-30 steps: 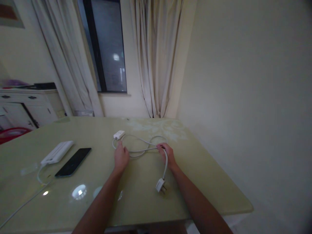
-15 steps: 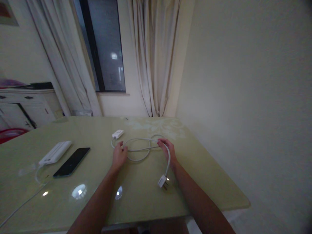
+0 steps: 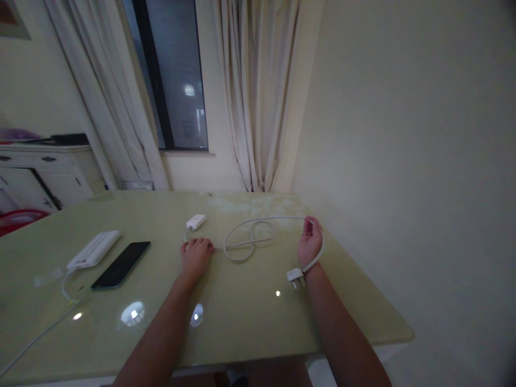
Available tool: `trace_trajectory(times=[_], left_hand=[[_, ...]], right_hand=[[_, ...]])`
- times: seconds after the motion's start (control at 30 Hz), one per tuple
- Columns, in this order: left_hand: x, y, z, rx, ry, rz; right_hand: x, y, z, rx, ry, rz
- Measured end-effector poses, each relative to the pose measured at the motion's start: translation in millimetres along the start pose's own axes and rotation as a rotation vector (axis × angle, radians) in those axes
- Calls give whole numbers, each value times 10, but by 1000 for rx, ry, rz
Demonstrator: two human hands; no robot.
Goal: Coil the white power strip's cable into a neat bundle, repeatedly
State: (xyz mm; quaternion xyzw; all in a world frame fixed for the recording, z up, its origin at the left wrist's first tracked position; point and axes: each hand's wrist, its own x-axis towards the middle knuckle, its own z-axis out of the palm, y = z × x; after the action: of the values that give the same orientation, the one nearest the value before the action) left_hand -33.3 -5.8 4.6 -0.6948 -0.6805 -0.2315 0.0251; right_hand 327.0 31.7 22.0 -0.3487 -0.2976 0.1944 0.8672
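Note:
A white extension cord lies in loose loops on the table, with a small white socket block at its far left end. Just in front of that block, my left hand rests low on the table, its fingers closed over the cord. My right hand, near the table's right side, pinches the cord and raises it. From those fingers the cord bends back along my wrist to the white three-pin plug, which hangs beside my right forearm with its pins downward.
On the left lie a black phone and a white power-bank-like block with a thin white cable running toward the front edge. The glossy table meets a wall on the right. Curtains and a window stand behind.
My right hand has moved right and slightly away, drawing the cord and plug along and widening the stretch between the hands. My left hand has settled flatter over the cord, almost in place.

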Motion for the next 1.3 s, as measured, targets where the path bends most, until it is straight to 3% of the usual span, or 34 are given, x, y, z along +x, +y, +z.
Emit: trace_trajectory(times=[0.1,0.2,0.27,0.33,0.4,0.47,0.57,0.7,0.9,1.03,1.13,1.2,1.3], left_hand=[[39,36,-45,-108,124,-1],[89,99,-137,-362,383,-76],[120,146,-240,-623,563,-167],[147,160,-365,-1032,663,-263],[171,106,-486,-1534,629,-319],[192,-15,-568,-1934,511,-346],[220,-232,-576,-2135,415,-474],[258,-397,-424,-1988,342,-620],[326,-453,-147,-1645,496,-757],[295,-414,-67,-1373,591,-772],[235,-225,-49,-986,531,-523],[161,-2,-3,-660,396,-212],[-27,376,121,-469,176,217]], right_hand=[[219,-102,-141,-61,166,-155],[330,-235,-215,-36,327,-224],[327,-306,-213,-20,368,-231],[283,-351,-182,-21,364,-233],[226,-376,-141,-42,338,-247],[173,-399,-104,-103,319,-283],[103,-446,-56,-203,283,-339],[30,-485,-2,-215,186,-336],[21,-250,-43,-160,112,-196],[-126,-55,-55,-313,-172,-85],[-356,-31,31,-444,-466,-156],[-516,-62,119,-464,-639,-190],[-697,-112,228,-395,-772,-105]])
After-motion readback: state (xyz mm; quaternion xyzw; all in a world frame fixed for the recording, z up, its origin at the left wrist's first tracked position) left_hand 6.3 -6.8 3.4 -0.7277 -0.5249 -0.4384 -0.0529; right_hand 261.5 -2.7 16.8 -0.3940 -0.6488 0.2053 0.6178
